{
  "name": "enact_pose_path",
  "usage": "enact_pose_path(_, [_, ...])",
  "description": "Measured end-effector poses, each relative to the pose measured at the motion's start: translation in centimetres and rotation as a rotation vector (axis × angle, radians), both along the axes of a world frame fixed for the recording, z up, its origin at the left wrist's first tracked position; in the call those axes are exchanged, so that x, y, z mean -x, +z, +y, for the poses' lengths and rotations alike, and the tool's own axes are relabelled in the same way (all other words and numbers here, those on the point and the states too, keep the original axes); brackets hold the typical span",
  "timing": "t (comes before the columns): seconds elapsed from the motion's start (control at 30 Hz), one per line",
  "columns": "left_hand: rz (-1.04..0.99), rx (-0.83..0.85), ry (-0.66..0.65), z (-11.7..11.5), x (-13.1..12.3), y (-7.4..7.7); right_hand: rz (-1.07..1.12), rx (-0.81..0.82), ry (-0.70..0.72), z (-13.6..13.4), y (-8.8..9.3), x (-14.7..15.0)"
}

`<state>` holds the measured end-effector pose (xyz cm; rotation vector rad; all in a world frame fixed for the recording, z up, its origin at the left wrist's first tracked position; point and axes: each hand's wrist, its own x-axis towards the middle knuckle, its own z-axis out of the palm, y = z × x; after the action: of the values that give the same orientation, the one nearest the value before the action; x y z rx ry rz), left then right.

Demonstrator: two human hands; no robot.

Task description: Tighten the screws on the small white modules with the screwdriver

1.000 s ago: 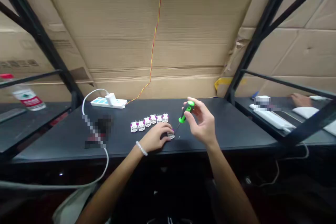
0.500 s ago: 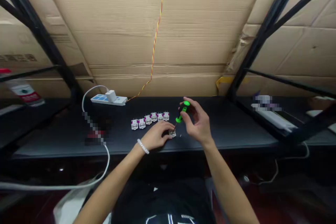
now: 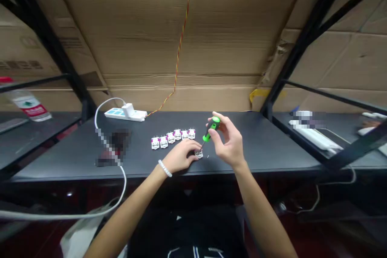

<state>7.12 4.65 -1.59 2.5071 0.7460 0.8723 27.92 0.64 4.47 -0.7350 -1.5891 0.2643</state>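
Observation:
My right hand (image 3: 227, 141) grips a small screwdriver (image 3: 211, 128) with a green and black handle, its shaft slanting down and left. The tip meets a small white part (image 3: 198, 153) lying on the dark tabletop. Pinched at its left side, that part is held down by the fingers of my left hand (image 3: 182, 155), which partly cover it. Just beyond my left hand, several similar white parts with purple sides (image 3: 171, 137) stand in a slanting row. A tiny light-coloured piece (image 3: 208, 156) lies right of the held part.
A white power strip (image 3: 126, 114) with a plugged-in charger sits at the back left, its white cable (image 3: 125, 185) looping over the front edge. Black metal posts (image 3: 298, 48) flank the table. A bottle (image 3: 32, 107) stands far left; cardboard (image 3: 145, 40) lines the back.
Both hands, the screwdriver and the white part stay nearly in place. The view has grown darker on the cardboard and clearer on the table.

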Motion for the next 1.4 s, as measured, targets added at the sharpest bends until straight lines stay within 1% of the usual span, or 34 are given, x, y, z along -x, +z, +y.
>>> enact_pose_path(0.3, [0.007, 0.007, 0.006, -0.1, 0.0, 0.0, -0.005, 0.005, 0.004, -0.1, 0.0, 0.1])
enact_pose_path(0.5, [0.005, 0.009, 0.005, -0.1, 0.0, 0.1, -0.026, -0.011, -0.025, 0.0, 0.0, 0.1])
enact_pose_path(0.77, [0.018, 0.031, 0.013, -0.2, -0.1, 0.2, -0.030, -0.092, -0.036, 0.2, -0.2, 0.7])
enact_pose_path(0.87, [0.017, 0.034, 0.030, -0.1, -0.1, 0.1, -0.040, -0.035, -0.001, 0.1, -0.5, 0.9])
enact_pose_path(0.97, [0.018, 0.033, 0.044, -0.1, -0.1, 0.1, -0.044, 0.054, 0.089, 0.0, -0.6, 0.9])
enact_pose_path(1.03, [0.012, 0.029, 0.046, 0.0, -0.1, 0.0, -0.051, 0.057, 0.104, -0.1, -0.5, 0.8])
enact_pose_path(1.1, [0.011, 0.026, 0.036, 0.0, 0.0, 0.0, -0.071, 0.006, 0.043, -0.2, -0.3, 0.8])
enact_pose_path(1.2, [0.023, 0.033, 0.001, 0.1, 0.1, 0.1, -0.092, -0.082, -0.126, -0.4, 0.2, 1.0])
enact_pose_path(1.27, [0.026, 0.048, -0.017, 0.1, 0.2, 0.2, -0.082, -0.074, -0.183, -0.5, 0.3, 1.1])
enact_pose_path(1.33, [0.030, 0.059, -0.016, 0.1, 0.2, 0.2, -0.078, -0.035, -0.150, -0.5, 0.2, 1.2])
enact_pose_path(1.4, [0.033, 0.061, -0.011, 0.1, 0.2, 0.2, -0.070, -0.004, -0.070, -0.4, -0.1, 1.2])
